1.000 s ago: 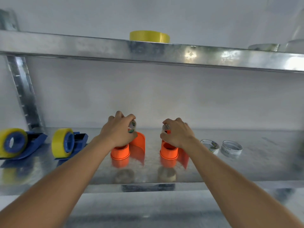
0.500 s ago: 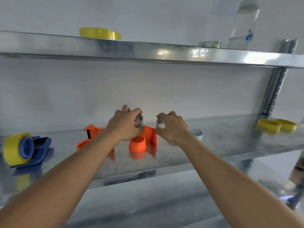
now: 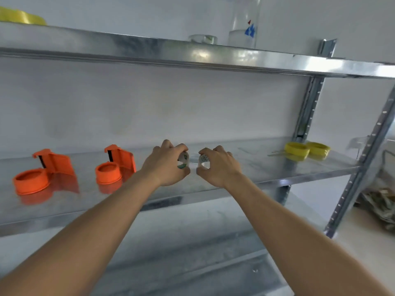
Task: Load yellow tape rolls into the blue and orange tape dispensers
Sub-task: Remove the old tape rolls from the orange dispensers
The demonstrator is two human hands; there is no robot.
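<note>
Two orange tape dispensers stand on the middle metal shelf with bare hubs, one at the far left and one nearer the centre. My left hand grips a small empty tape core with white and green print. Close beside it my right hand grips a second empty core. Both hands hover just over the shelf, right of the dispensers. Two yellow tape rolls lie flat at the shelf's right end. A third yellow roll sits on the upper shelf, top left.
A clear ring lies on the shelf behind my hands. The upper shelf holds a clear tape roll and a clear bottle. Perforated uprights frame the right side. A lower shelf lies below, and a bundle beyond the rack.
Both hands lifted the empty cores off the orange dispensers and carried them to the right. The view swung right, so the blue dispensers left the frame and the yellow rolls came in.
</note>
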